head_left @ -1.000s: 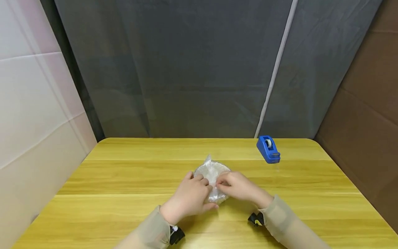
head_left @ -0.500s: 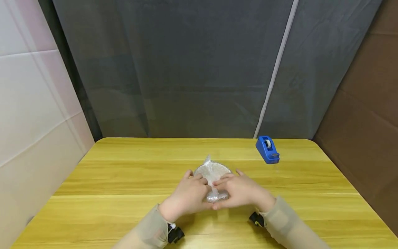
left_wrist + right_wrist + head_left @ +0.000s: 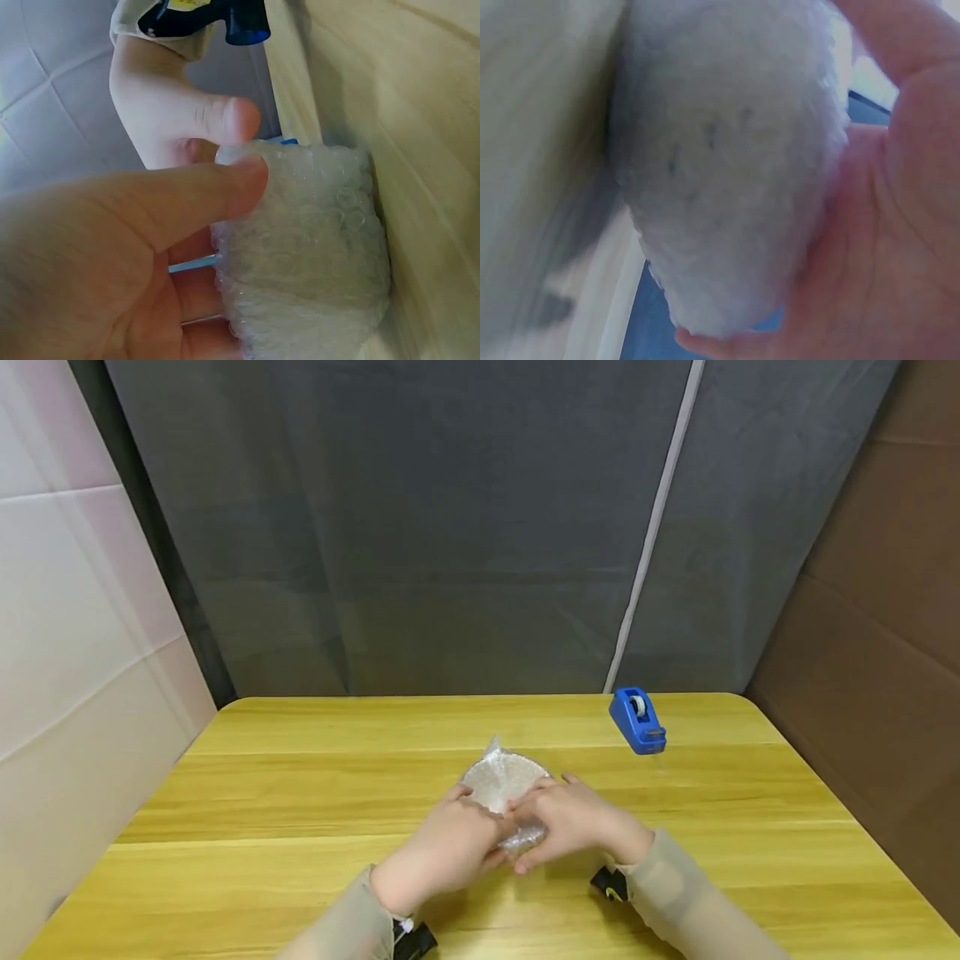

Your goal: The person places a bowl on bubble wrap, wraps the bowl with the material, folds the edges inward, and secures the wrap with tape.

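A round bundle in clear bubble wrap [image 3: 491, 777] sits on the table, with a wrap tip sticking up at its far side; what lies inside cannot be made out. From the left, my left hand [image 3: 442, 847] holds it, fingers over the top and thumb [image 3: 244, 187] against the near side. Across its right half lies my right hand [image 3: 573, 818], fingers spread on top and thumb low at the near edge. The right wrist view shows the wrapped side [image 3: 727, 150] close to that palm. The fingers of both hands meet near the middle and hide part of the top.
A blue tape dispenser [image 3: 637, 720] with a white roll stands at the back right of the wooden table [image 3: 300, 777]. Grey cloth [image 3: 450, 527] hangs behind; a white panel [image 3: 75, 568] is at left, a brown one [image 3: 862, 568] at right.
My right hand was pinching at the top of the bundle; its fingers have since spread over it, thumb lowered. The left hand has shifted slightly nearer the front. The head view has drifted a little.
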Demonstrator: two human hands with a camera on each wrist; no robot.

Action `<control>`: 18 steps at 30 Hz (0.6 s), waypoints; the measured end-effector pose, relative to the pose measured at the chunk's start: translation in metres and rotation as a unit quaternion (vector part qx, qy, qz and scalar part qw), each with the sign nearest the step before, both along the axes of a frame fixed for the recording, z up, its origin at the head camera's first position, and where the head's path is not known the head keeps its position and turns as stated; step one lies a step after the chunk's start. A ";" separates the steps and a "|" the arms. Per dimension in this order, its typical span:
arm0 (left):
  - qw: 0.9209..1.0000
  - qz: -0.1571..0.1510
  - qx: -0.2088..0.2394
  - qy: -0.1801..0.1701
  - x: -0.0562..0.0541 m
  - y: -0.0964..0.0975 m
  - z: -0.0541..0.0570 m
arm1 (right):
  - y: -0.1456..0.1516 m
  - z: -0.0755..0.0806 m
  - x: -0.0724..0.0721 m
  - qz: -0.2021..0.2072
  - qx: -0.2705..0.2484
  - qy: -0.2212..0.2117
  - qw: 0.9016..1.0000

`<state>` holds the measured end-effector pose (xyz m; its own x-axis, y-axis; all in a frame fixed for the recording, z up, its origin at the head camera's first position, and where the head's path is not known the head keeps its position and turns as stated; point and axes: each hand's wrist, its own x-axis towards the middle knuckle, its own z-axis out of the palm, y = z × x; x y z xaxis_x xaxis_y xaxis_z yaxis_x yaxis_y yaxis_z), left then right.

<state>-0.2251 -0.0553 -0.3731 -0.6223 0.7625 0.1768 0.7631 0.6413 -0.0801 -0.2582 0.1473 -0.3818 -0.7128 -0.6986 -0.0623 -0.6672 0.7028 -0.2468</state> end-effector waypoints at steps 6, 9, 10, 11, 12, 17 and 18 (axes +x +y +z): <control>0.999 -0.007 -0.006 -0.034 -0.005 -0.001 -0.001 | 0.010 0.010 -0.008 0.034 -0.053 -0.061 0.996; 0.999 -0.005 -0.012 -0.042 -0.005 -0.002 -0.001 | 0.020 0.023 -0.012 0.036 -0.103 -0.090 0.990; 0.999 -0.005 -0.013 -0.044 -0.005 -0.002 -0.001 | 0.025 0.027 -0.013 0.030 -0.120 -0.096 0.988; 0.999 -0.005 -0.014 -0.045 -0.005 -0.003 -0.001 | 0.031 0.032 -0.015 0.022 -0.136 -0.098 0.986; 0.999 -0.005 -0.014 -0.046 -0.005 -0.003 -0.001 | 0.039 0.036 -0.017 0.007 -0.149 -0.094 0.984; 0.999 -0.008 -0.011 -0.046 -0.006 -0.003 0.000 | 0.097 0.042 -0.034 -0.118 -0.222 -0.076 0.965; 0.999 -0.009 -0.010 -0.046 -0.006 -0.003 0.000 | 0.112 0.041 -0.038 -0.155 -0.240 -0.070 0.956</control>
